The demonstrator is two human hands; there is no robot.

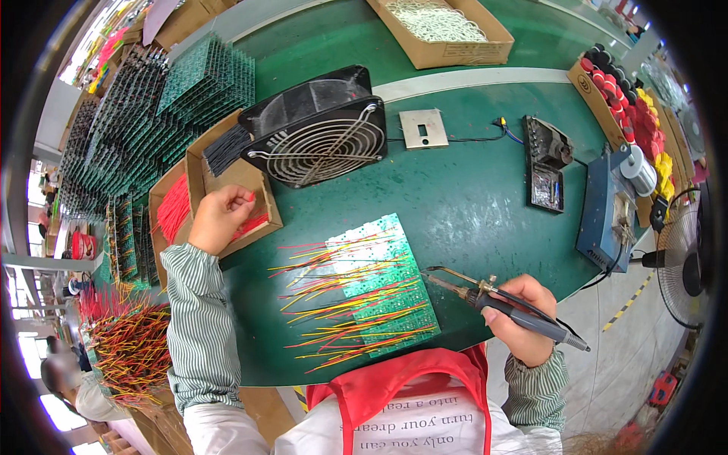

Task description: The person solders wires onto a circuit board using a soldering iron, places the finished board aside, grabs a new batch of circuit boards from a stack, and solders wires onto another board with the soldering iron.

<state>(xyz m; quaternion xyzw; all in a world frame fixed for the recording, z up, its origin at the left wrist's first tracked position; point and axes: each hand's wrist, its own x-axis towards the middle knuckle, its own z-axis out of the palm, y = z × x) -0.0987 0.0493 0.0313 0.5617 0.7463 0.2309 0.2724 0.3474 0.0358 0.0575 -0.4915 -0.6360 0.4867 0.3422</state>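
Observation:
Over an open cardboard box [269,199] at the left, my left hand [219,216] is closed in a pinch, with a bit of red wire [251,196] showing at the fingertips. More short red wires [252,224] lie below it in the box. My right hand [523,318] grips a grey soldering iron [531,321] that has a thin curved feed tube along it. Its tip points left, close to the right edge of a green circuit board panel [415,303]. Rows of red, yellow and black wires [326,312] stick out leftward from the panel.
A black fan [318,133] with a wire guard stands behind the panel. Farther right are a metal plate [423,130], a black tip-cleaning tray [544,163] and a blue soldering station [604,216] with a solder spool [638,171]. Stacked boards [144,114] rise at the left.

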